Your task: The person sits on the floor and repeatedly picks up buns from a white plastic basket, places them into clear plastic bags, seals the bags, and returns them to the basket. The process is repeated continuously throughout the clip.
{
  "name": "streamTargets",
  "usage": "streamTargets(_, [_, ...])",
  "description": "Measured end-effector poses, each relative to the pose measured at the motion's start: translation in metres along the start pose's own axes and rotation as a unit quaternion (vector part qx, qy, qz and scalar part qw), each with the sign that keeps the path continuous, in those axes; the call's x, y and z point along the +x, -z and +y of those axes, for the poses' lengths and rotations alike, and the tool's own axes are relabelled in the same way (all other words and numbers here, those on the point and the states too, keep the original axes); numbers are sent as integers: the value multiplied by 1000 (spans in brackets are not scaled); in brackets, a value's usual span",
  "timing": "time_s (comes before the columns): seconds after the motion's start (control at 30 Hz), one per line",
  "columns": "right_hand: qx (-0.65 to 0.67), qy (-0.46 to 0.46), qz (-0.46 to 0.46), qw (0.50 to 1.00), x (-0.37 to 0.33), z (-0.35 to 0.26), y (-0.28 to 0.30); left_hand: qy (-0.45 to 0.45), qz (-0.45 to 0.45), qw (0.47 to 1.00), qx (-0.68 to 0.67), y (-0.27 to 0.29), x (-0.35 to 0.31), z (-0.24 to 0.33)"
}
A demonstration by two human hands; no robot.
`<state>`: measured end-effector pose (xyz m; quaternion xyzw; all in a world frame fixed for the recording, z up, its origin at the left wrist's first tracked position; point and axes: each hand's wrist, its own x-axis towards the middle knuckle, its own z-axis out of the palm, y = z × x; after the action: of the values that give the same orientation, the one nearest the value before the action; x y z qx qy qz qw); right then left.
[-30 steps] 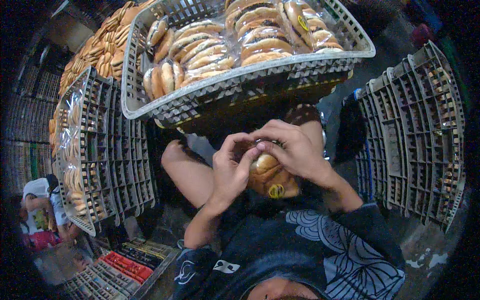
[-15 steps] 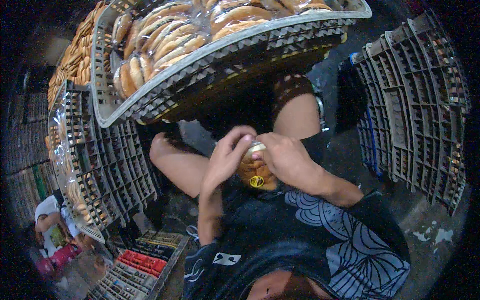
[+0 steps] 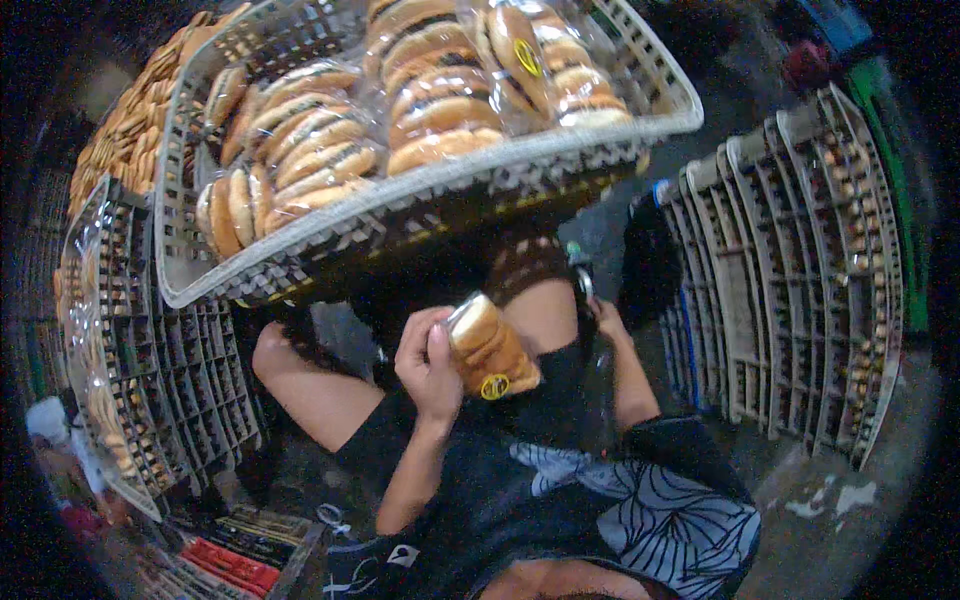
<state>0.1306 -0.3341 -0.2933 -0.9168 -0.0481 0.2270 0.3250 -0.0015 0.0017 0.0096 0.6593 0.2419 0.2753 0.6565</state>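
My left hand [image 3: 428, 368] is closed round the left edge of a bread bun [image 3: 492, 345] in a clear bag with a round yellow label, held above my lap. Lower right of it, my right hand [image 3: 606, 322] has come away from the bun and reaches down beside my right thigh, close to a small shiny object [image 3: 583, 278] I cannot make out. Its fingers are small and partly hidden. In front of my knees a grey plastic crate [image 3: 430, 195] carries several rows of bagged, filled buns [image 3: 440, 105].
Stacked crates [image 3: 780, 290] stand at the right, and another slatted crate stack [image 3: 180, 370] at the left. Many unbagged buns [image 3: 125, 120] lie piled at the far left. A red crate [image 3: 230, 567] sits at the lower left. A green upright edge [image 3: 893, 180] rises behind the right stack.
My right hand has let go of the bun and moved right, down beside my thigh. My left hand keeps the bun, now tilted. The view has shifted, showing more of the crate's buns.
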Motion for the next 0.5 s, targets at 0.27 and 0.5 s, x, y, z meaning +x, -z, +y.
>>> streamTargets(0.27, [-174,-246,-13,954,-94,-30,-3,-7,80,997,4,21,4,-18])
streamTargets(0.5, [285,305,-193,888,-92,-307,124,-254,-9,960,114,18,17,-5])
